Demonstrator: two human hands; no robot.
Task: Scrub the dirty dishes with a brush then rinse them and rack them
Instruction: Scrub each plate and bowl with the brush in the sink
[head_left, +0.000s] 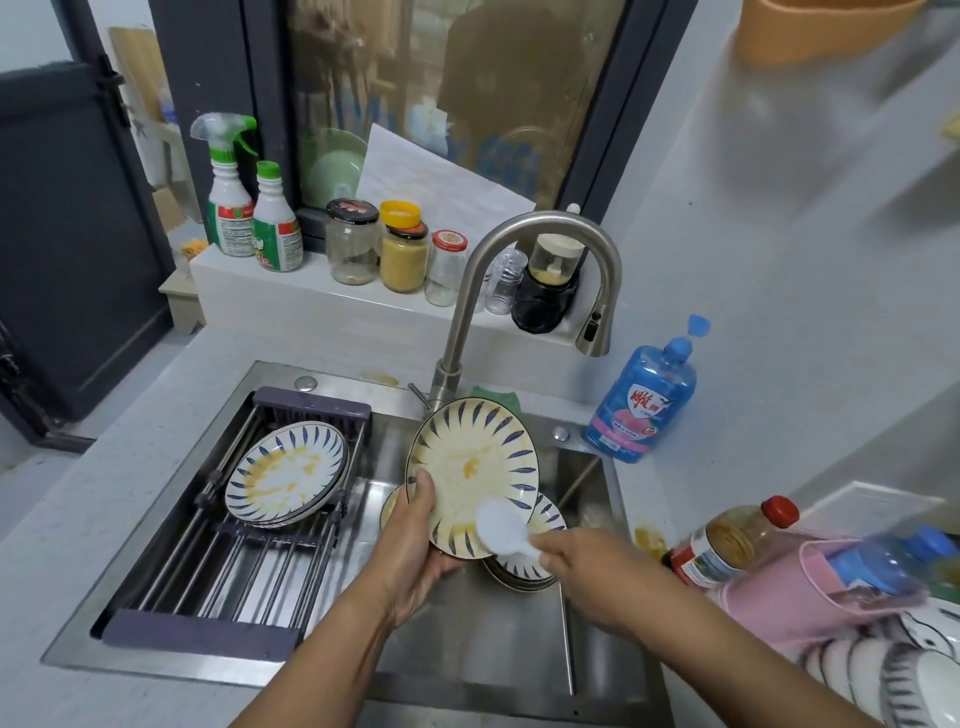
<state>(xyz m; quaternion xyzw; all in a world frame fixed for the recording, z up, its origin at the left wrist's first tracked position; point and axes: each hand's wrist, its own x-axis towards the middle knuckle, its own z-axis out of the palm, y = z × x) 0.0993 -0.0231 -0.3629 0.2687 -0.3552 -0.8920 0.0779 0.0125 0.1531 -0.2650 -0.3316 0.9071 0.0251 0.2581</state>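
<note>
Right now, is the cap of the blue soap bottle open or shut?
Open. The cap is flipped up, away from the spout of the blue soap bottle.

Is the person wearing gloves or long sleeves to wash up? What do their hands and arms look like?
No gloves at all. The left hand and the right hand are both bare. No sleeves show either: the arms stay uncovered all the way down to the bottom edge of the picture. No watch or bracelet shows on either wrist. The right hand is a bit blurry, so I cannot tell about rings there.
</note>
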